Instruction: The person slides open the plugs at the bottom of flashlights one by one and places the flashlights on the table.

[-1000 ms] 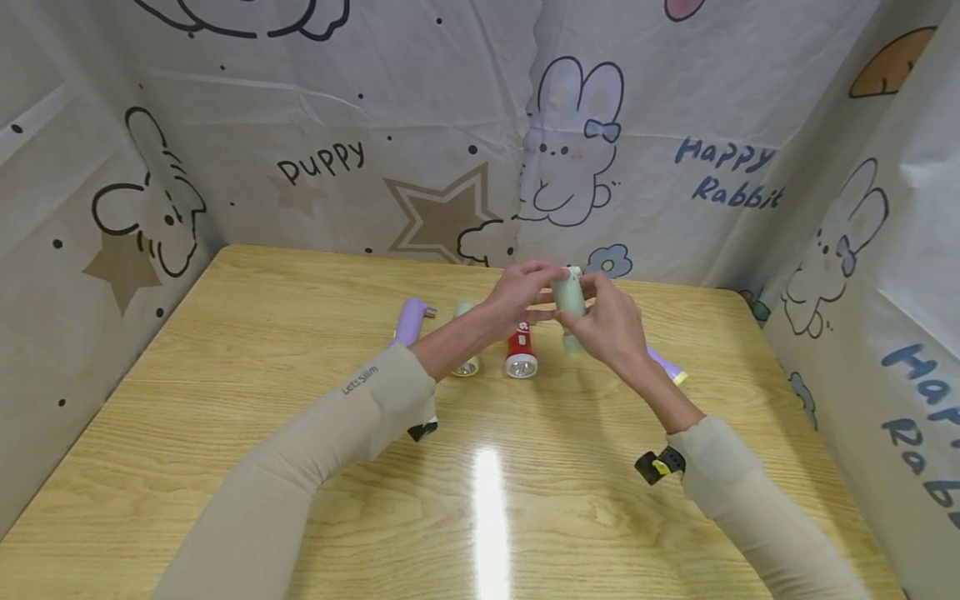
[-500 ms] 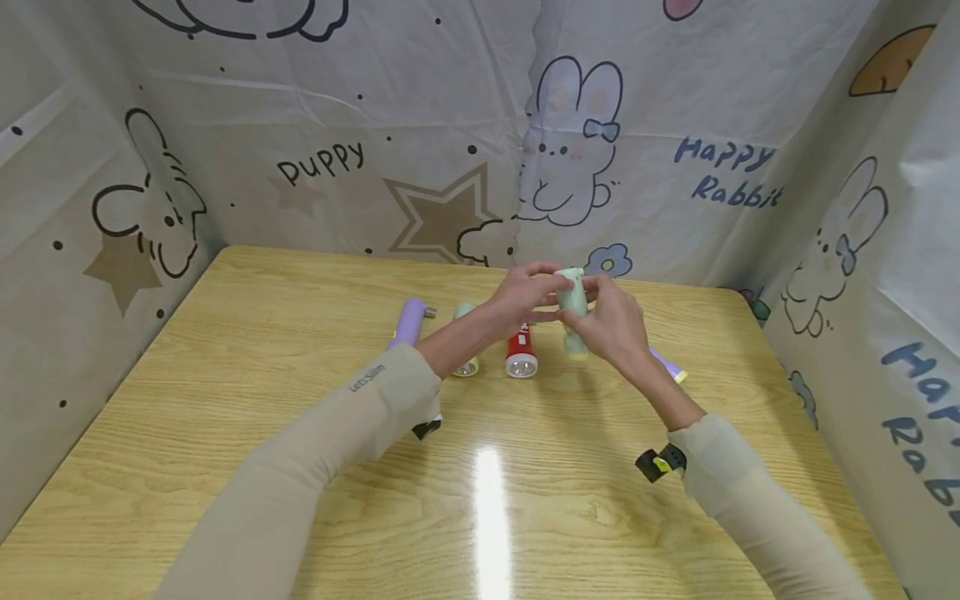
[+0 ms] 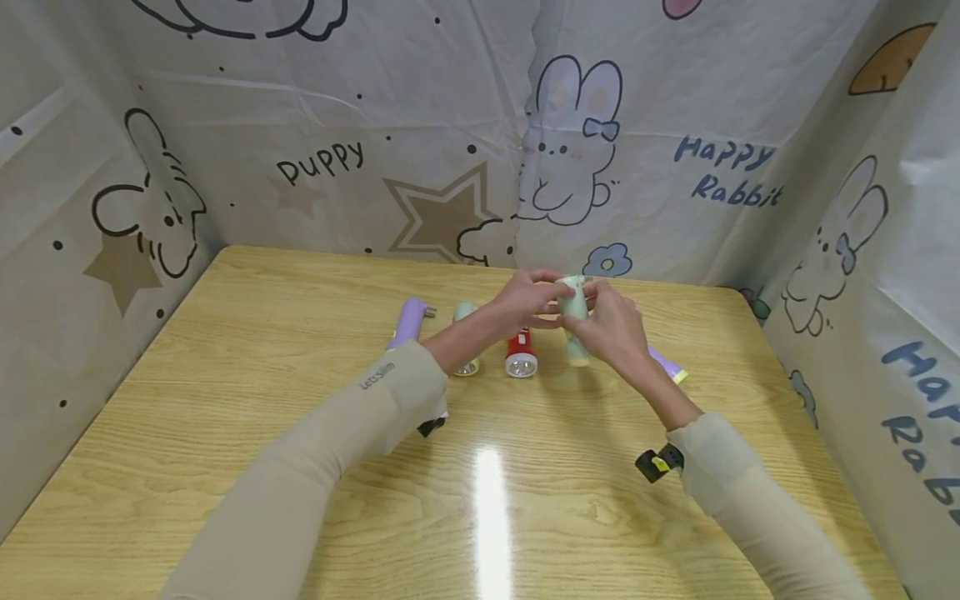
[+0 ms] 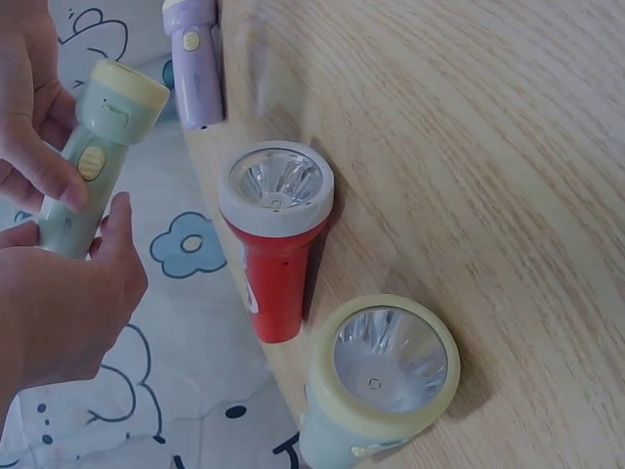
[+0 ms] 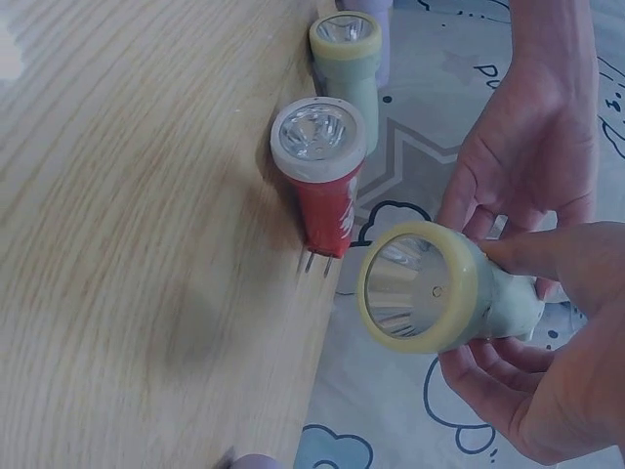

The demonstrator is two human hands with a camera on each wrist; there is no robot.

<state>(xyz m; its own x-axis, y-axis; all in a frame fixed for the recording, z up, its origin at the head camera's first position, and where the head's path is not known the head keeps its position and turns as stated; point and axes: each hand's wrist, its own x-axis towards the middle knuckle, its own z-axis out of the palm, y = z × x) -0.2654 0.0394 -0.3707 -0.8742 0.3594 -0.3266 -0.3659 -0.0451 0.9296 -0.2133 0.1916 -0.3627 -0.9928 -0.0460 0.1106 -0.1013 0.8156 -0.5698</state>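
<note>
Above the back edge of the table, both hands hold a pale green flashlight (image 3: 574, 302) with a cream rim, its lens end pointing down toward me. My right hand (image 3: 613, 321) grips the barrel, thumb near the cream switch in the left wrist view. At the tail end, my left hand (image 3: 525, 297) pinches with thumb and fingers. A small grey metal piece sticks out to the right at the tail. In the right wrist view the lens (image 5: 405, 288) faces the camera and appears unlit.
On the table stand a red flashlight (image 3: 521, 357) with metal prongs at its tail, another green flashlight (image 3: 465, 312) and a purple flashlight (image 3: 408, 322) with prongs out. A second purple flashlight (image 3: 667, 365) lies right of the hands. A patterned cloth hangs behind.
The held flashlight has come slightly lower and toward me, with both hands on it. The grey metal piece now juts out at its tail, where it did not show before.
</note>
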